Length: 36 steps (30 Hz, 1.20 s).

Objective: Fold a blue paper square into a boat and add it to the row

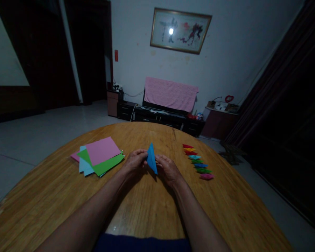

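My left hand [135,161] and my right hand [168,170] hold a blue folded paper piece [152,159] between them, just above the wooden table [147,210]. The paper is a pointed triangular shape, standing upright, its tip upward. To the left lies a stack of coloured origami paper [101,156], with pink, green and light blue sheets. To the right stands a row of small folded paper pieces [196,161] in red, yellow, green, blue and pink.
The round wooden table's far edge curves across the view. Beyond it stand a low dark TV cabinet [160,119] and a pink cloth [170,94] draped over a screen. A framed painting [181,30] hangs on the wall. A dark curtain [265,70] hangs at the right.
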### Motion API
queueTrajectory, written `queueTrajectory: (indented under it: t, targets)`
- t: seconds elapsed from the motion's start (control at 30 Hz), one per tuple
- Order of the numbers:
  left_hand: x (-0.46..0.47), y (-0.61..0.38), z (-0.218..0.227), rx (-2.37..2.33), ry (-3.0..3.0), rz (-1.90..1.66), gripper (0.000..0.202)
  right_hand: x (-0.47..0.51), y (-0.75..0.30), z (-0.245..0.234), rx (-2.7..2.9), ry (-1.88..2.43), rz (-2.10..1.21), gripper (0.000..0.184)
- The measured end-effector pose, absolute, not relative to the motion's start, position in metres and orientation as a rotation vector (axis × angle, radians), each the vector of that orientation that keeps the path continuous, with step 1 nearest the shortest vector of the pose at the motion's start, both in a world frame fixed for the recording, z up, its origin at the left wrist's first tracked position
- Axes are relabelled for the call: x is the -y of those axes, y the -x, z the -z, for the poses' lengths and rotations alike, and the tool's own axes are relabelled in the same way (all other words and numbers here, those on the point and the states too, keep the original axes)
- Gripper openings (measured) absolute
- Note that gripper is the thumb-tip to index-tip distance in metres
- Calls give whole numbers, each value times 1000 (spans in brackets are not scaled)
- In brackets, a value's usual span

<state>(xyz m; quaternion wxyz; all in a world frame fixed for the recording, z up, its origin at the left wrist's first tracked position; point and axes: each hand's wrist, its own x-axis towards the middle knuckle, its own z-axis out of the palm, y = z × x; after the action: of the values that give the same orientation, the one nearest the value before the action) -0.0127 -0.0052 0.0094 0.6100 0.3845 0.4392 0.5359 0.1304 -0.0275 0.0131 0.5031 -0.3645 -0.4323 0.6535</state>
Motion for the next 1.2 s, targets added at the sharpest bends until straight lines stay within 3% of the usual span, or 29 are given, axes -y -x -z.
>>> queueTrajectory:
  t: [0.33, 1.2]
  targets:
    - [8, 8, -2, -905, -917, -1194, 21, 26, -132, -8, 1051, 927, -1545, 39]
    - [14, 11, -14, -948, -870, -1188, 13, 22, -134, -3, 1088, 936, -1581, 30]
